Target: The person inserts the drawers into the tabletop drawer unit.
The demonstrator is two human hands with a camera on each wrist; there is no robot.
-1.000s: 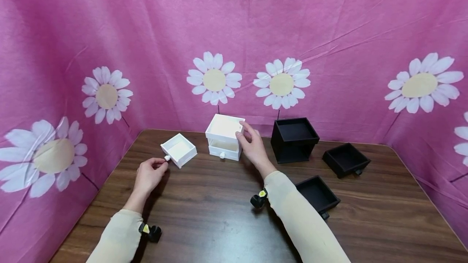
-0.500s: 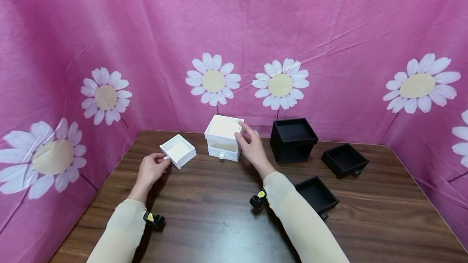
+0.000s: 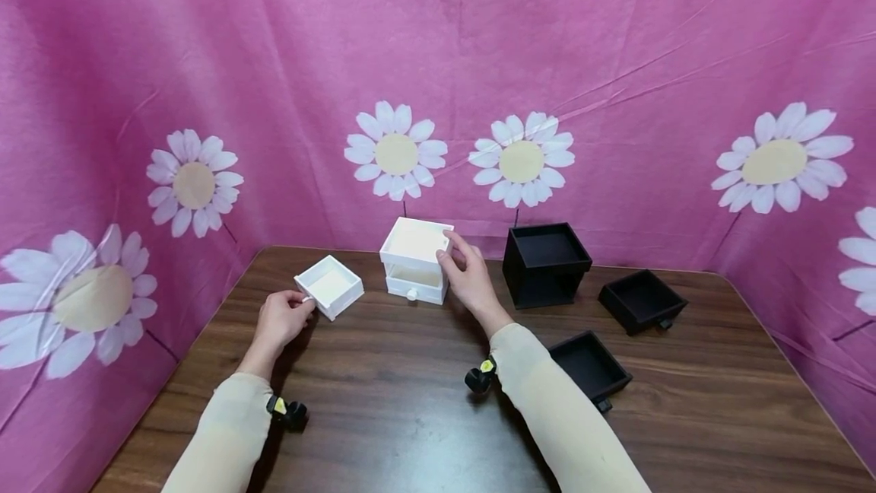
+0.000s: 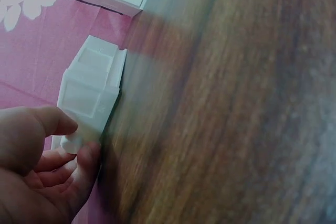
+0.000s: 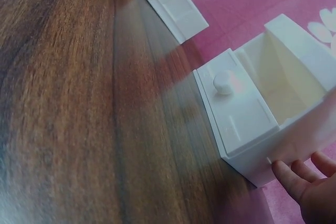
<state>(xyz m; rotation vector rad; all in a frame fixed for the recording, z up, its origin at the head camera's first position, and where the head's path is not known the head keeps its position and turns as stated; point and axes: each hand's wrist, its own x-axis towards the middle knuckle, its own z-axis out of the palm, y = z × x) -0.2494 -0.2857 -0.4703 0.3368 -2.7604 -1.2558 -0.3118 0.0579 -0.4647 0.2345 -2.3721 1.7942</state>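
My left hand (image 3: 280,322) pinches the round knob (image 4: 71,143) of a small white drawer (image 3: 331,286), thumb on one side and fingers on the other. That drawer is an open-topped tray, turned at an angle on the table at the left. To its right stands a white mini drawer cabinet (image 3: 417,243) with a shallow recessed top. Its upper slot is vacant, and a lower drawer (image 5: 239,111) with a white knob sits in it. Fingertips of my right hand (image 3: 472,280) rest against the cabinet's right side, its fingers loosely extended.
A black cabinet (image 3: 547,261) with an open front stands right of the white one. Two black drawers (image 3: 643,301) lie apart on the brown wooden table (image 3: 397,402), the nearer partly behind my right sleeve (image 3: 554,402). Pink flowered cloth (image 3: 308,59) hangs behind and at both sides.
My left hand has moved slightly in and closed its fingers and thumb round the drawer's knob. My right hand stays at the cabinet's side. The whole head view has shifted a little.
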